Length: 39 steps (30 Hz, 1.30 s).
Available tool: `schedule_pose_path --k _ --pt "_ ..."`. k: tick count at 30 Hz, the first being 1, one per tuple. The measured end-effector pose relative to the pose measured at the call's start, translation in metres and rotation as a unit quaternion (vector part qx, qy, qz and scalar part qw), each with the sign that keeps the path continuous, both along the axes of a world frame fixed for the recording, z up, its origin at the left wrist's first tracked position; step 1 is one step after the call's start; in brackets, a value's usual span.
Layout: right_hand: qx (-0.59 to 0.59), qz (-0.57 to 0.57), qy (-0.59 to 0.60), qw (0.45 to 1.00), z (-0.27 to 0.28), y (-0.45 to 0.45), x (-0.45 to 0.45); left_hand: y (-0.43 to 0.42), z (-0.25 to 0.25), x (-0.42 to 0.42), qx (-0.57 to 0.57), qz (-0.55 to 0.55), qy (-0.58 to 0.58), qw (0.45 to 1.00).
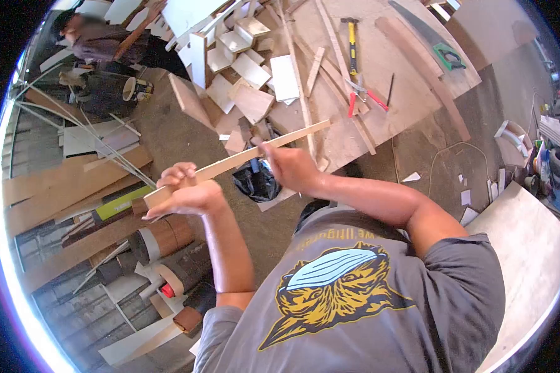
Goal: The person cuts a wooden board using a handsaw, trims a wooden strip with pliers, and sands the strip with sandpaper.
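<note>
A long, thin wooden strip slants up from lower left to upper right in front of my body. My left hand is closed round its lower left end, the fingers on the upper side and the palm below. Near the strip's middle, my right hand has its fingers closed against the edge. Something small and dark shows at these fingertips, too blurred to identify. Behind the strip is a black plastic bag on the floor.
The worktable holds wood offcuts, a hammer, red-handled pliers and a green-handled saw. Another person is at the upper left. Boards and rolls lie at left. A large panel lies at right.
</note>
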State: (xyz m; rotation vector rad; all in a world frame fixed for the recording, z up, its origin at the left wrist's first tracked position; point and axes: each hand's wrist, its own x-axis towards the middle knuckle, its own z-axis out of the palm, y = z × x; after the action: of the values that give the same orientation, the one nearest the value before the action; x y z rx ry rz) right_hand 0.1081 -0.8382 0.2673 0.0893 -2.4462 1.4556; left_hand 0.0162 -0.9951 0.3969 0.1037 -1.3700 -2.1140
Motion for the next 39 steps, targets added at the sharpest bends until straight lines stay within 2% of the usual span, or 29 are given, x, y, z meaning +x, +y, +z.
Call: schedule_pose_path --k 1,4,5,7,9,11,13,14,17,18,19,21,22,25,26,29,30,33,34,35,37,38,39 --pt "-0.036 0.016 0.06 0.997 0.015 -0.012 0.004 0.002 -0.001 0.005 -0.009 -0.012 0.013 1.0" --pt "0.019 0.017 0.061 0.998 0.035 -0.011 0.012 0.009 0.0 0.013 -0.011 -0.035 0.046 0.998" --pt "0.094 -0.024 -0.059 0.994 0.029 -0.01 0.009 0.009 0.0 0.016 -0.007 -0.042 0.055 0.998" --pt "0.141 -0.054 -0.168 0.974 0.039 -0.014 0.004 0.006 -0.004 0.021 0.002 -0.073 0.073 0.995" --pt "0.048 -0.012 0.018 0.999 0.068 -0.039 0.016 0.004 -0.006 0.023 0.0 -0.115 0.091 0.989" --pt "-0.024 0.006 0.16 0.987 0.106 -0.059 0.021 0.003 -0.008 0.024 -0.023 -0.113 0.108 0.987" --pt "0.042 -0.023 0.102 0.994 0.093 -0.049 0.019 0.0 -0.01 0.024 -0.038 -0.132 0.126 0.982" --pt "0.088 -0.06 -0.054 0.993 0.082 -0.042 0.019 -0.001 -0.012 0.026 -0.041 -0.137 0.14 0.98" --pt "0.093 -0.066 -0.015 0.993 0.093 -0.055 0.035 -0.008 -0.019 0.025 -0.065 -0.166 0.207 0.962" --pt "0.05 -0.07 0.118 0.989 0.103 -0.071 0.041 -0.008 -0.022 0.027 -0.054 -0.169 0.206 0.962" --pt "0.011 -0.061 0.146 0.987 0.105 -0.082 0.046 -0.009 -0.021 0.028 -0.049 -0.179 0.216 0.959" --pt "0.103 -0.104 0.09 0.985 0.085 -0.072 0.046 -0.009 -0.019 0.029 -0.04 -0.198 0.239 0.95" --pt "0.115 -0.129 -0.015 0.985 0.078 -0.065 0.04 -0.009 -0.02 0.031 -0.02 -0.207 0.227 0.951" --pt "0.081 -0.123 0.033 0.989 0.089 -0.088 0.052 -0.014 -0.023 0.032 -0.014 -0.24 0.254 0.937" --pt "0.048 -0.121 0.149 0.98 0.105 -0.101 0.057 -0.017 -0.023 0.032 -0.028 -0.257 0.264 0.929" --pt "0.084 -0.146 0.084 0.982 0.07 -0.09 0.055 -0.014 -0.021 0.037 -0.018 -0.249 0.262 0.932" --pt "0.069 -0.184 -0.039 0.98 0.069 -0.078 0.051 -0.017 -0.028 0.034 -0.015 -0.249 0.261 0.932" --pt "0.069 -0.129 0.025 0.989 0.084 -0.089 0.059 -0.022 -0.036 0.03 -0.015 -0.286 0.295 0.912" --pt "0.059 -0.11 0.13 0.984 0.101 -0.099 0.062 -0.023 -0.037 0.031 -0.019 -0.294 0.301 0.907" --pt "0.019 -0.095 0.151 0.984 0.105 -0.104 0.064 -0.024 -0.037 0.032 -0.015 -0.293 0.293 0.91" --pt "0.09 -0.125 0.051 0.987 0.08 -0.086 0.06 -0.024 -0.034 0.032 -0.005 -0.295 0.284 0.912" --pt "0.122 -0.152 -0.077 0.978 0.07 -0.074 0.057 -0.027 -0.035 0.03 -0.025 -0.293 0.283 0.913" --pt "0.109 -0.149 -0.038 0.982 0.071 -0.078 0.06 -0.029 -0.037 0.032 -0.024 -0.295 0.284 0.912"
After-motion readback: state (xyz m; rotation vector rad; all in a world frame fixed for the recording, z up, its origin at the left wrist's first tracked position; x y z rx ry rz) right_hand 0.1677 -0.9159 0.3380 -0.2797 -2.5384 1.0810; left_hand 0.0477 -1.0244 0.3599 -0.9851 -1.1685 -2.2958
